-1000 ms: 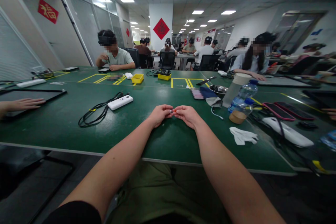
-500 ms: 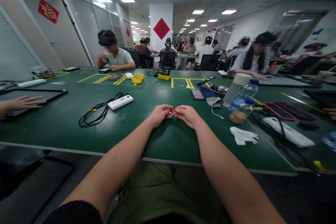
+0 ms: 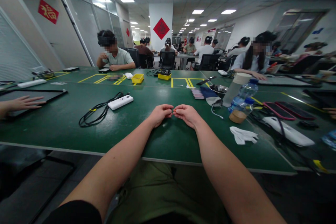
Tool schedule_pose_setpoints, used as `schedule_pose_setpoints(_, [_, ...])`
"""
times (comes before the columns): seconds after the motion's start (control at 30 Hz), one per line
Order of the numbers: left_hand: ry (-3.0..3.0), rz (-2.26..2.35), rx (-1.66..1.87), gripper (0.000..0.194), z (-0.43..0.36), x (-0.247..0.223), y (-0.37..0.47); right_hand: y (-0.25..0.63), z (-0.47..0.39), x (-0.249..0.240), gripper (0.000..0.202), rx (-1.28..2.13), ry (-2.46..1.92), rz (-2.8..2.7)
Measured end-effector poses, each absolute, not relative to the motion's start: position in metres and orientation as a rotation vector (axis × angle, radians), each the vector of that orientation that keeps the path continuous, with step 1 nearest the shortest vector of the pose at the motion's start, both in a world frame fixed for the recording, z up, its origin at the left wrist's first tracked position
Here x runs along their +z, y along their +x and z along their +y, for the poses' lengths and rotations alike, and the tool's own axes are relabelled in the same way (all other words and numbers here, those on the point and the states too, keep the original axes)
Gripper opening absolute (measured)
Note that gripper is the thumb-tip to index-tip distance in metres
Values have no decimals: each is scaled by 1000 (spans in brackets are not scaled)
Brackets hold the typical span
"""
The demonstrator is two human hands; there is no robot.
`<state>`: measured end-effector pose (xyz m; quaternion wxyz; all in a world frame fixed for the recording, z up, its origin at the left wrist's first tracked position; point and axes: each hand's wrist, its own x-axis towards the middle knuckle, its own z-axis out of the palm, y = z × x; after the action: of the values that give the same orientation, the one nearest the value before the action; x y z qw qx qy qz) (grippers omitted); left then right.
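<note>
Over the middle of the green table (image 3: 120, 129), my left hand (image 3: 161, 114) and my right hand (image 3: 186, 114) face each other, fingertips almost meeting. A small orange-red object (image 3: 175, 111) shows at the fingertips of my right hand, which is closed in a pinch on it. My left hand has its thumb and fingers pressed together; whatever it may hold is too small to make out. A white power bank (image 3: 120, 102) with a coiled black cable (image 3: 91, 117) lies to the left of my hands.
To the right are a crumpled white cloth (image 3: 243, 135), a plastic bottle (image 3: 240, 112), a beige tumbler (image 3: 236, 89) and a metal bowl (image 3: 219, 90). Yellow trays (image 3: 137, 78) stand further back. Another person's hand (image 3: 28, 102) rests on a dark tray at the left.
The small light-coloured piece seen between my fingertips no longer shows, and the orange-red object is less visible. Both hands have stayed nearly in place.
</note>
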<state>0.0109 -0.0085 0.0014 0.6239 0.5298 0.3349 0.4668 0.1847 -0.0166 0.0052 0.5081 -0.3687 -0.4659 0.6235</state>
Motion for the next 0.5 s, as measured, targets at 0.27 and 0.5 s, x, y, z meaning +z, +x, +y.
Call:
schedule_pose_setpoints(0.27, [1140, 799, 1054, 25, -9, 5, 13, 184, -17, 5, 19, 1491, -913, -1126])
schedule_pose_setpoints(0.5, [1087, 782, 1057, 22, -7, 5, 12, 186, -15, 5, 8, 1518, -894, -1089])
